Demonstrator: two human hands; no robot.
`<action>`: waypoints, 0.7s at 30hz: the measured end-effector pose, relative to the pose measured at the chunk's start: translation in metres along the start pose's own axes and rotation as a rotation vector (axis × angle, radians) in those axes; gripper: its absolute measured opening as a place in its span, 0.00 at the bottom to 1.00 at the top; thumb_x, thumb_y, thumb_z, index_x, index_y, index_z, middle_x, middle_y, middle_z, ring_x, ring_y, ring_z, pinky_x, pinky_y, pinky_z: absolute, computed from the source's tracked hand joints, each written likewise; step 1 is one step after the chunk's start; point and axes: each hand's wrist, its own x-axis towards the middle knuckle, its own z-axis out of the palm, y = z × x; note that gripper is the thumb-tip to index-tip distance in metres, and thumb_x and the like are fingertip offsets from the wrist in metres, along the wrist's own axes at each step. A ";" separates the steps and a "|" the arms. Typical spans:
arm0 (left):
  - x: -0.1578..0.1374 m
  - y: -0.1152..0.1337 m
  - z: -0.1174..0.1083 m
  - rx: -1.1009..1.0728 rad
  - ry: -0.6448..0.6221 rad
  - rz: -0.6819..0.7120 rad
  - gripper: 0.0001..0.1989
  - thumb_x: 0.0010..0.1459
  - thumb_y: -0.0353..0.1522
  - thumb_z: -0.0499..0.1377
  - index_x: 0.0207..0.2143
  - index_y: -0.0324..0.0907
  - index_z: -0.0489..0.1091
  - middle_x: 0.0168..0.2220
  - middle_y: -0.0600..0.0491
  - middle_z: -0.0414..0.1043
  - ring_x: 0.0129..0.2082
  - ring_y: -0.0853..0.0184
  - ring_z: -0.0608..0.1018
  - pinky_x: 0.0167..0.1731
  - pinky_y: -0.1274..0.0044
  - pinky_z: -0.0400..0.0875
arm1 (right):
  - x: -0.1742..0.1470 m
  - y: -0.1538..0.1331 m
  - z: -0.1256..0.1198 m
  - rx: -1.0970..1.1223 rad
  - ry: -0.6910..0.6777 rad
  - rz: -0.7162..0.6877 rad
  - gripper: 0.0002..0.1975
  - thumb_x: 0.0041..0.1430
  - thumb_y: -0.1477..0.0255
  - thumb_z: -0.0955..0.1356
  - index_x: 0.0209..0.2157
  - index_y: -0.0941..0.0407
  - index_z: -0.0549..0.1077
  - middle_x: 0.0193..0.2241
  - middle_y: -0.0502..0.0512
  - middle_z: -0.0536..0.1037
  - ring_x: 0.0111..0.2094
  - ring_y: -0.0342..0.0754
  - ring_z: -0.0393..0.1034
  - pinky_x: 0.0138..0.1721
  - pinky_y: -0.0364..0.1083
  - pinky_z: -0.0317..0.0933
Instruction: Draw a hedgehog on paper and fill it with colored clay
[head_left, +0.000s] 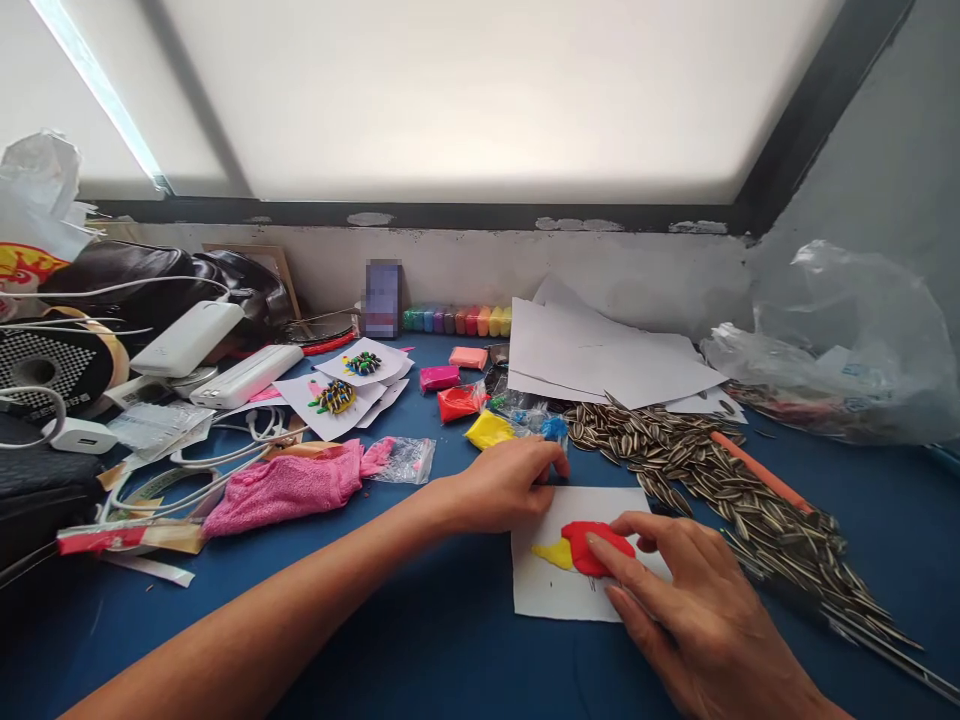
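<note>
Head view. The work sheet, a white card (541, 598), lies flat on the blue tabletop (420, 610) between the person's two hands. A red clay piece (581, 540), flattened and rounded, is on the card; a smaller yellow clay piece (553, 554), tapering to the left, adjoins its left side. Short dark marks show on the card below both pieces.

Right hand (694, 595): the index fingertip rests on the red clay piece. The thumb is extended below it, its tip near the lower edge of the clay; index finger and thumb stand apart with a moderate gap. From where I stand, the hand is pressing on the piece, and has no grip around it.

Left hand (506, 487): positioned at the upper left edge of the card, above the yellow clay piece and clear of both pieces. The fingers are bent, with the thumb beneath them; I cannot tell whether they pinch anything.

Adjacent items: a yellow packet (489, 430) and a blue clay lump (555, 428) lie just beyond the left hand. Striped seeds (675, 450) are heaped beyond and to the right of the card, with an orange stick (761, 472) resting on them.
</note>
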 end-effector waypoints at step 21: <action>0.000 0.003 -0.004 0.004 -0.042 0.004 0.15 0.53 0.24 0.54 0.43 0.40 0.69 0.34 0.53 0.71 0.34 0.67 0.72 0.32 0.79 0.64 | 0.006 0.002 0.000 -0.094 -0.098 -0.038 0.18 0.60 0.71 0.67 0.51 0.57 0.73 0.54 0.67 0.66 0.53 0.61 0.61 0.49 0.58 0.56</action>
